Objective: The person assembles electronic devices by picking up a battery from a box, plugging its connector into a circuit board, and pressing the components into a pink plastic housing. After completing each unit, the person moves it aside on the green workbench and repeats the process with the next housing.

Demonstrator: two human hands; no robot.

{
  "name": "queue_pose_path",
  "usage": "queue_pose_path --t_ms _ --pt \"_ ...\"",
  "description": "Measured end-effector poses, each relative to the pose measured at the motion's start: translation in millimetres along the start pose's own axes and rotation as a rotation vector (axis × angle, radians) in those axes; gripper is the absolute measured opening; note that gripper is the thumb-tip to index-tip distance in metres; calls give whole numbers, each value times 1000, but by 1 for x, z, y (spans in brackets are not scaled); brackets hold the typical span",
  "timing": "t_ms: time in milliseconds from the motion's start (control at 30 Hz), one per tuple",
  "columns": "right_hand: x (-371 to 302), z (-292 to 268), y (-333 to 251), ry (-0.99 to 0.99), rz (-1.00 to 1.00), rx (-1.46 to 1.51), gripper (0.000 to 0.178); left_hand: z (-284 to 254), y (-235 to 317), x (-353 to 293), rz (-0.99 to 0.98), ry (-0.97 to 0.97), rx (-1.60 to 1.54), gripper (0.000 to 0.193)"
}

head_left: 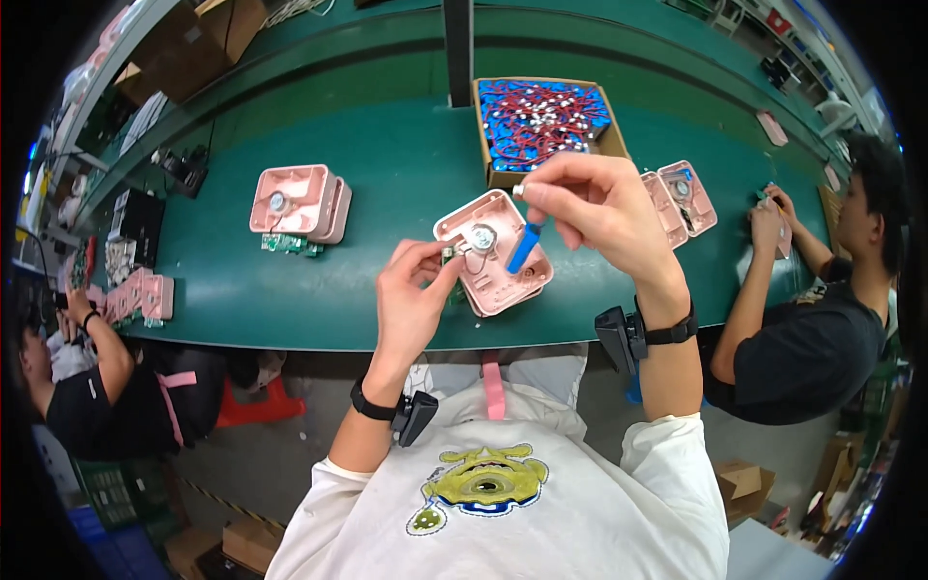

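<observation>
Both hands meet over the near edge of the green table (387,193). The left hand (411,295) rises from six o'clock with its wrist bent back, thumb and fingertips pinched on the left rim of a pink plastic shell (495,259), which sits open side up at the centre of the view, tilted slightly. The right hand (599,208) arches in from four o'clock, its fingers curled and closed on a small blue cell (523,247) that hangs down over the shell at its one o'clock side. A round silver speaker (481,237) shows inside the shell. Whether the cell touches the shell is hard to make out, and the thin wires near it blur. At twelve o'clock a cardboard box (607,135) holds more blue cells with red wires; another pink shell (290,201) lies at ten o'clock.
</observation>
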State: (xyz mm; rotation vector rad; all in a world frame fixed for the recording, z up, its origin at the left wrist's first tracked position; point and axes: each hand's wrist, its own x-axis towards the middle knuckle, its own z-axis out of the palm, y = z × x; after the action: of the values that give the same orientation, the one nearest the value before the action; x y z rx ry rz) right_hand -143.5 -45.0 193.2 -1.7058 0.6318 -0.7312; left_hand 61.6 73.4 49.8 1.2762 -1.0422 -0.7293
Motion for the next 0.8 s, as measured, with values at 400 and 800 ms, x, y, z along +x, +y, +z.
queue_pose_path --t_ms 400,800 --pt "-2 67 54 39 -162 -724 12 5 8 -4 165 99 143 19" --pt "-4 71 54 56 -175 -701 10 7 16 -6 304 135 335 19"
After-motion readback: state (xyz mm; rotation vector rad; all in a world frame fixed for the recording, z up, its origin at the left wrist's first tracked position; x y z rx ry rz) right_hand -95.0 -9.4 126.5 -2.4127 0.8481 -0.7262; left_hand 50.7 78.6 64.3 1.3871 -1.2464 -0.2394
